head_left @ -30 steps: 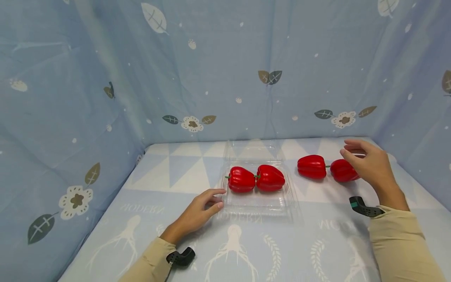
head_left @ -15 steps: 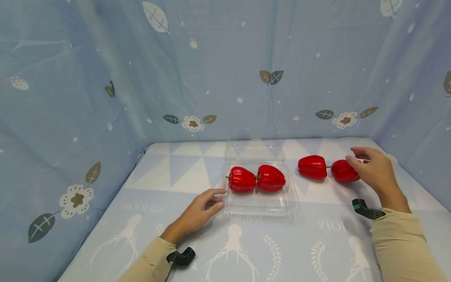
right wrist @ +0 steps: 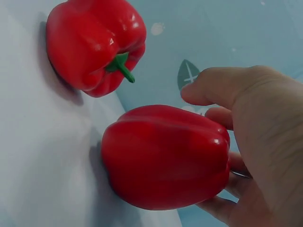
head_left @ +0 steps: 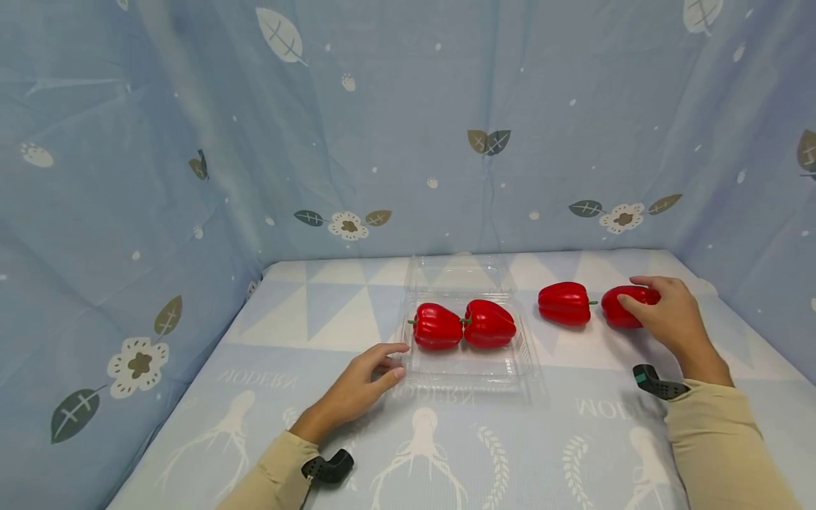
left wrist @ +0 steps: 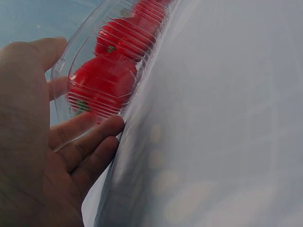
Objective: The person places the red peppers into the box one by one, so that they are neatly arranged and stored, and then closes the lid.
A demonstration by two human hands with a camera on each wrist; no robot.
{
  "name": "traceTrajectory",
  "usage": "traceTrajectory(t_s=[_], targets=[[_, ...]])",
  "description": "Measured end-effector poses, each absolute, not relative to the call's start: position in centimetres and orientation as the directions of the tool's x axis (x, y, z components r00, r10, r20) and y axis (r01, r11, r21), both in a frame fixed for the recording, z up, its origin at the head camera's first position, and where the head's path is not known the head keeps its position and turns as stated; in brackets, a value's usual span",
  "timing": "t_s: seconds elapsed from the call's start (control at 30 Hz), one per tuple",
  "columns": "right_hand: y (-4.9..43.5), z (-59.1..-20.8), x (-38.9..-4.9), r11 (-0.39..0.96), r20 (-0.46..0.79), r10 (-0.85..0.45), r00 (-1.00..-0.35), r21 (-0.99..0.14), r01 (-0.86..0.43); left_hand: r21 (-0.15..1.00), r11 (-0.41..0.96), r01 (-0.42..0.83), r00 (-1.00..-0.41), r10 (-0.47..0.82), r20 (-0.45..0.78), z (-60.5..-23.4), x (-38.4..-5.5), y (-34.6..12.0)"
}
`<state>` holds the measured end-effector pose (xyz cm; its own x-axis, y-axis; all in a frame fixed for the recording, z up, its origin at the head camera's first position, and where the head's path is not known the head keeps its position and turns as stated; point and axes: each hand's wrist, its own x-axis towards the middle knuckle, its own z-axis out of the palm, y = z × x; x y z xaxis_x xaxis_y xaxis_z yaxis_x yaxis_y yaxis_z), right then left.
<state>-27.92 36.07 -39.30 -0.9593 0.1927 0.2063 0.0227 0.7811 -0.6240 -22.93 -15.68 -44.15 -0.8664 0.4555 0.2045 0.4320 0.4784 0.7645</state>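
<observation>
In the head view two red bell peppers, the left one (head_left: pixel 436 327) and the right one (head_left: pixel 489 324), lie in a clear plastic clamshell box (head_left: pixel 472 365), its lid folded back. My left hand (head_left: pixel 357 382) rests at the box's left edge, fingers relaxed, fingertips right at the clear wall (left wrist: pixel 61 71). Further right, my right hand (head_left: pixel 672 315) curls round a red bell pepper (head_left: pixel 618 308) on the table, fingers behind it and thumb in front. This pepper (right wrist: pixel 165 158) fills the middle of the right wrist view. Another red bell pepper (head_left: pixel 564 303) lies just left of it, green stem toward it.
The table wears a pale blue and white patterned cloth (head_left: pixel 268 418). Blue printed curtains (head_left: pixel 408 127) close off the back and both sides. The clear lid (head_left: pixel 459 271) lies behind the box, close to the back curtain.
My right hand has come down onto the rightmost bell pepper, which has shifted slightly right, leaving a small gap beside its neighbour's stem. My left hand and the box have stayed put.
</observation>
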Motion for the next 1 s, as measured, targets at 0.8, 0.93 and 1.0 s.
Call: traceTrajectory(t_s=[0.8, 0.93, 1.0], targets=[[38.1, -39.9, -27.7, 0.635, 0.018, 0.261, -0.965, -0.756, 0.157, 0.768, 0.476, 0.429, -0.867, 0.456, 0.201, -44.1, -22.9, -15.6], [38.5, -40.1, -27.5, 0.622, 0.006, 0.257, -0.966, -0.766, 0.16, 0.768, 0.481, 0.423, -0.87, 0.453, 0.196, -44.1, -22.9, -15.6], [38.6, -40.2, -27.4, 0.613, 0.001, 0.258, -0.966, -0.773, 0.163, 0.769, 0.482, 0.421, -0.871, 0.452, 0.193, -44.1, -22.9, -15.6]])
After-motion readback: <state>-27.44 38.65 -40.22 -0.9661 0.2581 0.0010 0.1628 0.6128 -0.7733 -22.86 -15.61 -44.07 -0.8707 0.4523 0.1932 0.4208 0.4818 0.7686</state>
